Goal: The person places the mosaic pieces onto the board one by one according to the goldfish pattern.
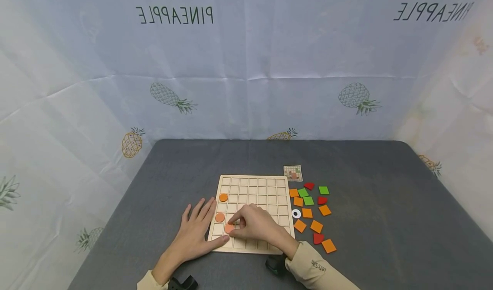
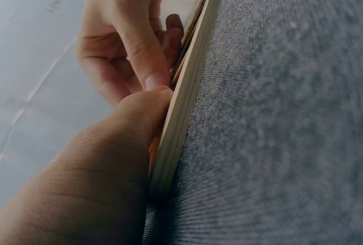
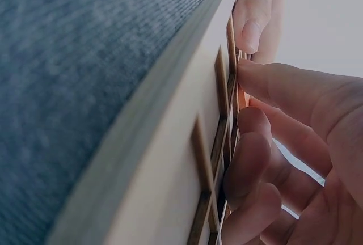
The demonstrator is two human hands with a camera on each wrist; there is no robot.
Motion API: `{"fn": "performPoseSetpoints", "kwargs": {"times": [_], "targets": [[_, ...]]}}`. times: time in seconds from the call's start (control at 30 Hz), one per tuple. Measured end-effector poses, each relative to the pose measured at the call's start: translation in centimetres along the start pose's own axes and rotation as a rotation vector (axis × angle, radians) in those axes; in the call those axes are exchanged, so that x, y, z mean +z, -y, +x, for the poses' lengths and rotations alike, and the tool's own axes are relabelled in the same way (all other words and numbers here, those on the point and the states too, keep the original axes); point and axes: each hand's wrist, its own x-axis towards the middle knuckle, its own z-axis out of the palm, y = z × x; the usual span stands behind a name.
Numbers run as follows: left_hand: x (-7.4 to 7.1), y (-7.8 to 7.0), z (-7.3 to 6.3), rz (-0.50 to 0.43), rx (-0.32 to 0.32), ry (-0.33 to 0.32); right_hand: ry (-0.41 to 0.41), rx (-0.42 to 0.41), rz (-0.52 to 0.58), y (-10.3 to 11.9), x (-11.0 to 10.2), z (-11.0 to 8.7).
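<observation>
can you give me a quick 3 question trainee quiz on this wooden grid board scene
1. True or false: three orange discs sit on the wooden grid board.
2. Which hand pinches an orange disc? A) left hand B) right hand
3. Fill in: the loose coloured tiles lie to the ____ of the board in the head view.

Key:
1. True; two lie free in the left columns, and the third is under the fingers.
2. B; the right hand holds it, while the left hand lies flat against the board's left edge.
3. right
</observation>
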Motion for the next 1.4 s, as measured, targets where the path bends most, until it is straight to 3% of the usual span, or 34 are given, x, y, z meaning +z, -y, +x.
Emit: {"fn": "performPoseSetpoints", "kwargs": {"times": [0.37, 0.97, 1.4], "targets": [[0.1, 0.0, 0.2, -0.011, -0.026, 0.011, -0.005, -0.04, -0.033, -0.1, 0.1, -0.2], [0.3, 0.1, 0.2, -0.016, -0.025, 0.004, -0.014, 0.014, -0.055, 0.1, 0.2, -0.8], [0.2, 0.1, 0.1, -0.006, -0.012, -0.002, -0.085, 0.045, -0.041, -1.8, -2.7, -4.8]]}}
